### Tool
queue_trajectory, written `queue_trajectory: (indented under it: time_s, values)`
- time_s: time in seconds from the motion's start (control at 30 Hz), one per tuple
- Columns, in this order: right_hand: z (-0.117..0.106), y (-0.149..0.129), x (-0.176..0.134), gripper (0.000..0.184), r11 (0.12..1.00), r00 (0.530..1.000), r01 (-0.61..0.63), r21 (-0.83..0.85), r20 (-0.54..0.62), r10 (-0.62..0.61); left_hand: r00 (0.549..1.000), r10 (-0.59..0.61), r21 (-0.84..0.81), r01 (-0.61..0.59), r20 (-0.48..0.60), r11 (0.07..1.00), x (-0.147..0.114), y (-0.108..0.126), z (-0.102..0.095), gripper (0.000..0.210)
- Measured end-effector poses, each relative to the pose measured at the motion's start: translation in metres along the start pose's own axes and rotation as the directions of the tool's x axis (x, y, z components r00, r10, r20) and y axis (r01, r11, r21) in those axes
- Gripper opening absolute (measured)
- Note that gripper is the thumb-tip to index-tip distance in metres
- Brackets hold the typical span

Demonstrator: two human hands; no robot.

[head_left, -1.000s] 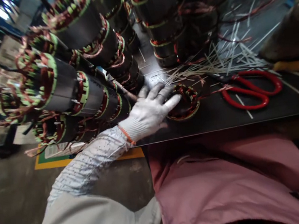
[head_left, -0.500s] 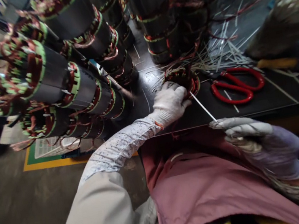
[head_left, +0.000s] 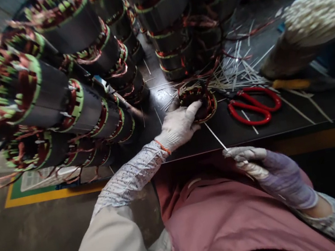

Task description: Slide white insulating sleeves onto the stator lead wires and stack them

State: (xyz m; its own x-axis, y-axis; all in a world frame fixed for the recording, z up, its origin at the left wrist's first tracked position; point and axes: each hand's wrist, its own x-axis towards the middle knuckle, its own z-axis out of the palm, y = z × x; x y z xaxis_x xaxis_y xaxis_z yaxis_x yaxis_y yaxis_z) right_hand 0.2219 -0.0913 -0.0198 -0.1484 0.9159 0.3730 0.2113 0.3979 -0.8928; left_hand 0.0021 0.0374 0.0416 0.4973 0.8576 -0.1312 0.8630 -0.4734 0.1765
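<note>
Wire-wound ring [head_left: 212,105] lies on the dark table [head_left: 286,121], near its front edge. The gloved left hand [head_left: 180,126] rests over its near left side, one finger stretched across the opening; whether it grips anything inside, I cannot tell. The right hand [head_left: 263,164] pinches a white strip [head_left: 216,137] that slants up to the ring's near side. Too hard a pull could drag the ring towards the edge, if the left hand bears down too lightly. The strip could also slip from the gloved fingertips, or catch on the wire. A wide right-hand swing might knock the red scissors [head_left: 254,104] beside the ring.
</note>
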Motion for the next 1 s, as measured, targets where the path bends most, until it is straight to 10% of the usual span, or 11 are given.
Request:
queue_trajectory:
  time_s: [0.3,0.53,1.0]
  values:
    - [0.052,0.036,0.062,0.005,0.999,0.957,0.042,-0.032,-0.284,-0.049,0.953,-0.229,-0.397,0.135,-0.198,0.908,-0.011,0.004,0.024,0.067]
    - [0.034,0.02,0.067,0.004,0.975,0.98,0.071,-0.211,-0.169,-0.108,0.758,-0.116,-0.463,-0.262,-0.642,0.847,-0.006,0.006,0.066,0.013]
    - [0.026,0.026,0.088,0.024,0.921,0.997,0.037,-0.388,-0.054,-0.062,0.742,-0.077,-0.453,-0.321,-0.666,0.832,-0.001,-0.002,0.068,0.011]
